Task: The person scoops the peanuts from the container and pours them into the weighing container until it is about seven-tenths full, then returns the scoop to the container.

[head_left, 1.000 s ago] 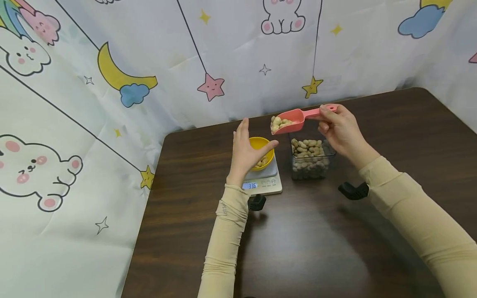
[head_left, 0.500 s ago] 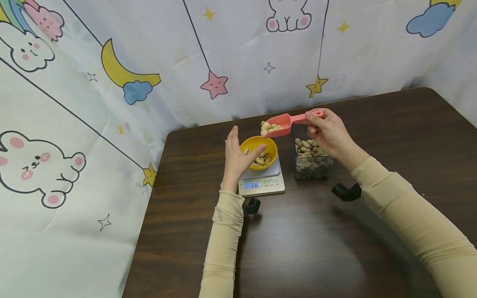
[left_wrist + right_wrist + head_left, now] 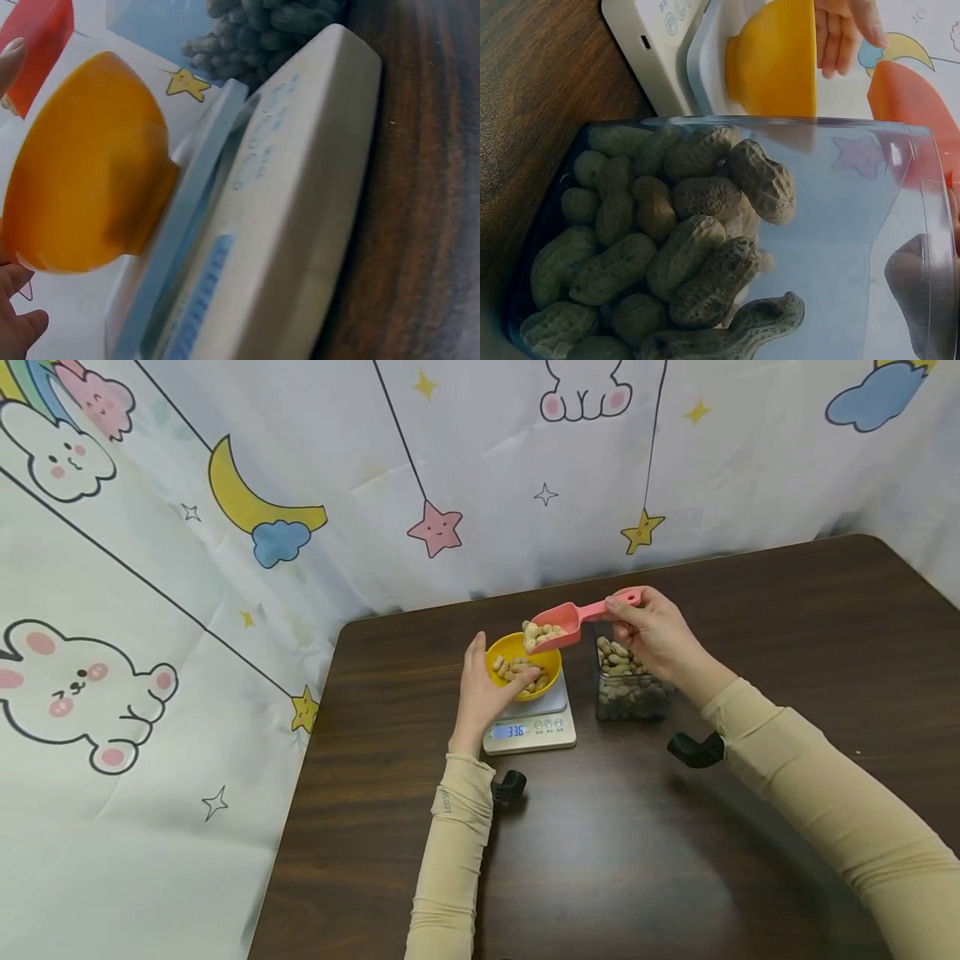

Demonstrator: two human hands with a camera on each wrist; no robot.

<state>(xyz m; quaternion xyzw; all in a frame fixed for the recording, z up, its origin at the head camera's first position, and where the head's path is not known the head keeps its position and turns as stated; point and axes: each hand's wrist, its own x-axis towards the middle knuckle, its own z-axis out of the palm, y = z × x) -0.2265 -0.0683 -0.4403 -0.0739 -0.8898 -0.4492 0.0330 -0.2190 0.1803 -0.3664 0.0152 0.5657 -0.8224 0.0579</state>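
My right hand [image 3: 660,635] pinches the handle of a pink scoop [image 3: 567,628] between thumb and fingers. Peanuts [image 3: 542,635] lie in the scoop, whose lip overlaps the far rim of a yellow bowl [image 3: 553,672] in the head view. More peanuts rest inside the bowl, which stands on a white digital kitchen scale [image 3: 551,742] reading about 33.6. Around the bowl's left side my left hand [image 3: 482,695] is spread with nothing gripped, its thumb reaching over the near rim. In the left wrist view the bowl's outer wall [image 3: 90,165] shows, with fingertips right at its edge.
Right of the scale stands a clear plastic box [image 3: 633,700] of unshelled peanuts, seen close up through its wall [image 3: 832,240] in the right wrist view. Black wrist mounts [image 3: 696,750] hang under both sleeves. A patterned curtain [image 3: 360,560] rises behind the dark wooden table [image 3: 600,860].
The scoop has moved left and down from above the peanut box to over the bowl. My left hand has lowered slightly and come closer around the bowl. The scale reading looks unchanged.
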